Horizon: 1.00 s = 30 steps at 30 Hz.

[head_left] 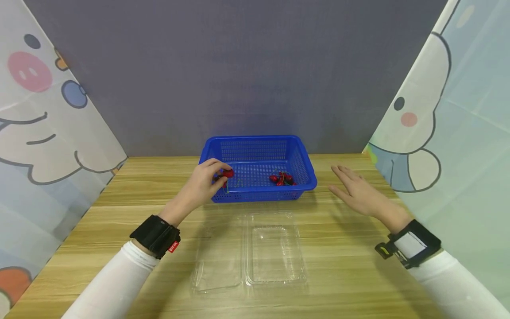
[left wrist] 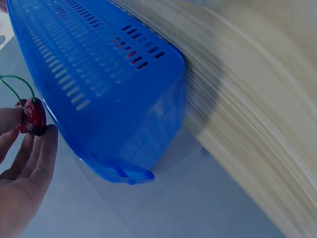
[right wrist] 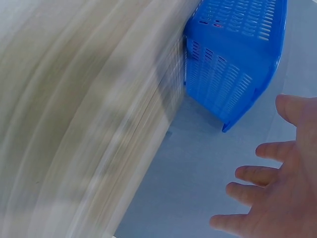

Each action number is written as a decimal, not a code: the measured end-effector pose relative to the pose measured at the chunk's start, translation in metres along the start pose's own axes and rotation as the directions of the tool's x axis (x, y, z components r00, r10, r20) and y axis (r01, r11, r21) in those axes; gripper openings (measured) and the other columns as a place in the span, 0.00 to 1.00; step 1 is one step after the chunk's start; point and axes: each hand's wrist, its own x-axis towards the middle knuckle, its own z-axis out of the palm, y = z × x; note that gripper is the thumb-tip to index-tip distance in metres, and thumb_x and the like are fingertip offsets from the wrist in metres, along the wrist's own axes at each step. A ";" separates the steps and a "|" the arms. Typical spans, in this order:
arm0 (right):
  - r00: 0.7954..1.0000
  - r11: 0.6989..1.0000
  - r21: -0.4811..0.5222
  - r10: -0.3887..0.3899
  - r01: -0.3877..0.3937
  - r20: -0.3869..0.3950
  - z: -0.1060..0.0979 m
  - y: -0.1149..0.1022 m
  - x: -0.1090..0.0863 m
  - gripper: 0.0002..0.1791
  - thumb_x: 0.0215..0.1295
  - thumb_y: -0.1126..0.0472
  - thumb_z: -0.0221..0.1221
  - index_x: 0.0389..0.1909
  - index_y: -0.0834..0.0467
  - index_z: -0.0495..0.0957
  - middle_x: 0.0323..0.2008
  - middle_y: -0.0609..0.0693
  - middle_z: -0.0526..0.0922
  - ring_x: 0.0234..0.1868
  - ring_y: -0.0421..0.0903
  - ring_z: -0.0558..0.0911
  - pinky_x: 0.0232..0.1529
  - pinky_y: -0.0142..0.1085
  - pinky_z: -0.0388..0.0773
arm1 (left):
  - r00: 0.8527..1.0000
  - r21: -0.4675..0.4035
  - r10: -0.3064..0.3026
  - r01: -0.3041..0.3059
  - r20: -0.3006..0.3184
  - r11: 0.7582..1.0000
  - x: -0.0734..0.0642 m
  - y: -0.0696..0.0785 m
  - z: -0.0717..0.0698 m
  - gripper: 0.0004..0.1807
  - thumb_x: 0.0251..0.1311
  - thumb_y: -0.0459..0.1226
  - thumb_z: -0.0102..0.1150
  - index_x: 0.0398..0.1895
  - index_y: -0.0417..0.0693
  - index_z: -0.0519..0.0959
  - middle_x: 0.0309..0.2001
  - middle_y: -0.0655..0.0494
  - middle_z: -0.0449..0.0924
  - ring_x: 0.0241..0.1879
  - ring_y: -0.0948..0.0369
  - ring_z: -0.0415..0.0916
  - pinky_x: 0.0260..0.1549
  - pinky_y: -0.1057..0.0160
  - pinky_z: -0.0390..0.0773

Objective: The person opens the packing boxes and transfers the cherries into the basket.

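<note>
My left hand pinches dark red cherries between thumb and fingers, above the front left corner of a blue plastic basket. Green stems stick out from the held fruit in the left wrist view; how many cherries it grips is hard to tell. Inside the basket, toward its right side, lies a small heap of red cherries with stems. To the right of the basket my right hand hovers over the table, fingers straight and apart, holding nothing. In the right wrist view its spread fingers point toward the basket.
A clear plastic clamshell box lies unfolded on the wooden table, in front of the basket. A grey wall rises behind. Cartoon-printed cloths hang along both sides.
</note>
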 end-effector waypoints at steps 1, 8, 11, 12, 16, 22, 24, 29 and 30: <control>1.000 1.000 0.001 0.002 -0.002 0.000 0.000 0.000 -0.001 0.38 0.77 0.46 0.46 0.76 0.66 0.49 0.73 0.66 0.46 0.72 0.66 0.48 0.62 0.65 0.44 | 1.000 0.003 -0.013 0.013 -0.002 1.000 0.000 -0.002 0.000 0.14 0.58 0.24 0.64 0.49 0.37 0.81 0.44 0.49 0.77 0.40 0.55 0.79 0.37 0.66 0.77; 1.000 1.000 -0.002 -0.001 0.001 -0.001 0.002 0.004 -0.005 0.39 0.77 0.46 0.46 0.76 0.66 0.48 0.72 0.68 0.46 0.72 0.67 0.48 0.61 0.67 0.45 | 0.997 0.006 -0.075 0.075 0.001 0.997 0.001 -0.006 0.001 0.14 0.60 0.25 0.63 0.50 0.37 0.80 0.44 0.49 0.77 0.41 0.55 0.79 0.36 0.66 0.77; 1.000 1.000 0.003 -0.006 0.006 -0.007 0.003 0.004 -0.007 0.39 0.77 0.46 0.47 0.76 0.67 0.48 0.72 0.68 0.46 0.72 0.68 0.48 0.61 0.66 0.45 | 0.996 0.011 -0.084 0.084 -0.009 0.996 0.003 -0.008 0.002 0.13 0.60 0.25 0.62 0.49 0.37 0.81 0.44 0.49 0.77 0.40 0.55 0.79 0.35 0.66 0.77; 1.000 1.000 0.004 -0.007 0.007 -0.007 0.003 0.004 -0.007 0.39 0.77 0.46 0.47 0.75 0.67 0.49 0.72 0.69 0.46 0.72 0.68 0.48 0.61 0.66 0.45 | 0.996 0.014 -0.085 0.086 -0.015 0.996 0.005 -0.008 0.003 0.13 0.60 0.25 0.62 0.49 0.37 0.81 0.44 0.48 0.77 0.40 0.55 0.79 0.35 0.66 0.77; 1.000 1.000 -0.004 -0.015 0.015 -0.008 0.006 0.002 -0.008 0.38 0.77 0.47 0.47 0.75 0.68 0.50 0.72 0.69 0.46 0.72 0.68 0.48 0.61 0.67 0.46 | 0.993 0.027 -0.108 0.109 -0.040 0.994 0.006 -0.011 0.003 0.13 0.60 0.25 0.63 0.48 0.37 0.81 0.43 0.47 0.76 0.39 0.54 0.79 0.34 0.66 0.77; 1.000 1.000 -0.016 -0.012 0.012 -0.001 0.008 0.003 -0.009 0.38 0.77 0.47 0.47 0.75 0.68 0.50 0.72 0.69 0.45 0.72 0.68 0.47 0.61 0.67 0.46 | 0.986 0.063 -0.163 0.165 -0.038 0.984 0.004 -0.016 0.005 0.12 0.60 0.25 0.62 0.47 0.38 0.81 0.44 0.46 0.76 0.39 0.53 0.79 0.33 0.64 0.77; 1.000 1.000 -0.019 -0.006 0.006 0.004 0.008 0.003 -0.009 0.38 0.77 0.46 0.47 0.75 0.68 0.50 0.72 0.69 0.45 0.72 0.68 0.47 0.61 0.66 0.45 | 0.982 0.070 -0.186 0.187 -0.018 0.980 0.004 -0.016 0.005 0.13 0.60 0.26 0.62 0.48 0.38 0.81 0.44 0.47 0.76 0.39 0.53 0.78 0.34 0.63 0.76; 1.000 1.000 -0.022 0.001 0.000 0.006 0.009 0.004 -0.009 0.39 0.77 0.46 0.48 0.75 0.67 0.50 0.72 0.68 0.46 0.72 0.67 0.47 0.61 0.67 0.45 | 0.972 0.106 -0.232 0.227 0.041 0.968 0.003 -0.016 0.006 0.14 0.61 0.28 0.62 0.51 0.38 0.80 0.46 0.47 0.76 0.41 0.53 0.76 0.36 0.61 0.75; 1.000 1.000 -0.022 0.002 -0.002 0.006 0.009 0.004 -0.009 0.39 0.77 0.45 0.47 0.75 0.67 0.50 0.72 0.68 0.46 0.72 0.67 0.47 0.61 0.67 0.46 | 0.970 0.114 -0.237 0.230 0.048 0.966 0.003 -0.016 0.006 0.15 0.61 0.28 0.62 0.51 0.38 0.80 0.46 0.47 0.75 0.41 0.53 0.76 0.36 0.61 0.75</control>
